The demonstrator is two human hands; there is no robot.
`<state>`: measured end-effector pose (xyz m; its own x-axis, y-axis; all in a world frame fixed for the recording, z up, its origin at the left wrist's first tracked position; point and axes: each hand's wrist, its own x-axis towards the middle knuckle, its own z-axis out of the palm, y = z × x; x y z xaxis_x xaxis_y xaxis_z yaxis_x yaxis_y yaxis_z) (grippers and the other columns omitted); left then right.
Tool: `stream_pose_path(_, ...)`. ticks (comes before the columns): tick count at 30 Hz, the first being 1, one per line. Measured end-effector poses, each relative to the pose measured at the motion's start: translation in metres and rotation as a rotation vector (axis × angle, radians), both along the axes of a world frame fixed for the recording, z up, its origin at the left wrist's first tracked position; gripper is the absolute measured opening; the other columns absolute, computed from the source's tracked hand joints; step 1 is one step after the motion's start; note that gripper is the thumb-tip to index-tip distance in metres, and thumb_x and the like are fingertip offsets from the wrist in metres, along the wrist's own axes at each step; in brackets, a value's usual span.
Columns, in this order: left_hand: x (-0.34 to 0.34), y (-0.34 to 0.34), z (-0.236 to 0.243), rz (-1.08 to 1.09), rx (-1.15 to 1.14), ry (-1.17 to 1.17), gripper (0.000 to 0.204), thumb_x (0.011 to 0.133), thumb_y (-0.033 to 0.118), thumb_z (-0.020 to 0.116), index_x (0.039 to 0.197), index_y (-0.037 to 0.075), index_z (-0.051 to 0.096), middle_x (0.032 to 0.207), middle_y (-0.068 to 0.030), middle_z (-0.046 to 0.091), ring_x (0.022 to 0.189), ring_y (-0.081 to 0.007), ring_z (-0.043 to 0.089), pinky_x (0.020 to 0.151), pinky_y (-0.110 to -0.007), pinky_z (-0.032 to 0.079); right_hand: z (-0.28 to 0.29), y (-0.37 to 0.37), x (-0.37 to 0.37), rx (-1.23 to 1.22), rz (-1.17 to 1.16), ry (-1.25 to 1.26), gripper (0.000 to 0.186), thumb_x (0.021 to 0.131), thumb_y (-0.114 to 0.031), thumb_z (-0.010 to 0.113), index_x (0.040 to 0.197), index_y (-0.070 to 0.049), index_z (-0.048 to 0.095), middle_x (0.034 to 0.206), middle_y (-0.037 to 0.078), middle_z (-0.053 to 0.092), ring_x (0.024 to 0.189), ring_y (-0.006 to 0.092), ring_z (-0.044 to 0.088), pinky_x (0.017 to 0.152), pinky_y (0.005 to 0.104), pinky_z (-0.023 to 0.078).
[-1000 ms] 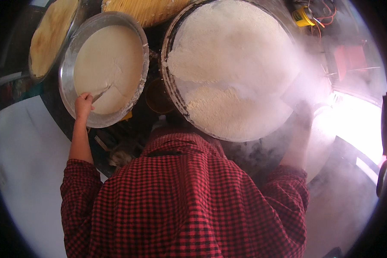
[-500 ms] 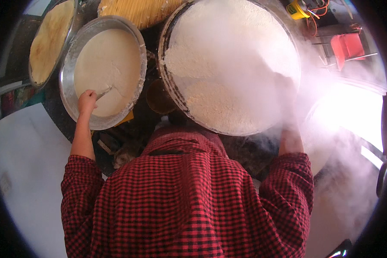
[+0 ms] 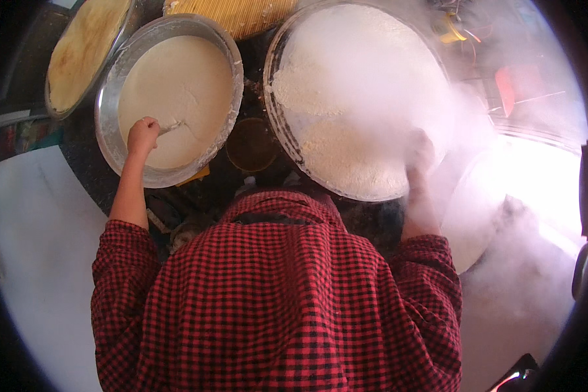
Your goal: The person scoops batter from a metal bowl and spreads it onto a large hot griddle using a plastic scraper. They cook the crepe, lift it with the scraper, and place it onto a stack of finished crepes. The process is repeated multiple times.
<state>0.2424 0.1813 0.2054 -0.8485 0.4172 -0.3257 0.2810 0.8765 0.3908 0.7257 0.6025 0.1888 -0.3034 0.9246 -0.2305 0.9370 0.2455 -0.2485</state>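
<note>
My left hand point(image 3: 143, 136) is closed round the handle of a ladle-like utensil point(image 3: 172, 126), whose far end is sunk in pale batter point(image 3: 176, 85). The batter fills a wide metal basin point(image 3: 235, 57) on the left. On the right is a large round griddle point(image 3: 272, 111), covered with a whitish, crumbly-looking layer point(image 3: 346, 157). Over its near right part, in thick steam, is my right hand point(image 3: 421, 151), with fingers that look curled. Steam hides whatever the right hand may hold.
At the far left, a browned flatbread point(image 3: 85, 55) lies on a round tray. A slatted mat point(image 3: 235, 13) is behind the basin. Between basin and griddle sits a dark round vessel point(image 3: 251, 145). A yellow bucket point(image 3: 446, 29) and a red chair point(image 3: 505, 91) show through steam.
My right hand has drawn nearer to me and slightly left over the griddle. Steam has spread over the right background. My left hand keeps hold of the ladle in the batter.
</note>
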Motion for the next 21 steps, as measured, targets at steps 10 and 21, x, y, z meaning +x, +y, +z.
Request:
stream_pose_path(10, -0.004, -0.017, 0.004, 0.042, 0.073, -0.043, 0.024, 0.079, 0.018, 0.048, 0.089, 0.003, 0.063, 0.068, -0.0106, 0.063, 0.046, -0.0200, 0.059, 0.051, -0.030, 0.047, -0.064, 0.016, 0.102, 0.351, 0.272, -0.074, 0.018, 0.086, -0.013, 0.043, 0.092, -0.006, 0.059, 0.097, 0.008, 0.057, 0.092, 0.0213, 0.053, 0.072, 0.0364, 0.044)
stream_pose_path(21, -0.010, -0.025, 0.012, 0.057, 0.114, -0.084, 0.024, 0.079, 0.017, 0.049, 0.090, 0.002, 0.062, 0.069, -0.0111, 0.062, 0.046, -0.0197, 0.058, 0.052, -0.030, 0.048, 0.013, -0.094, -0.098, 0.338, 0.425, -0.053, 0.017, 0.079, -0.010, 0.045, 0.080, -0.010, 0.062, 0.087, 0.014, 0.061, 0.079, 0.0318, 0.059, 0.068, 0.0422, 0.048)
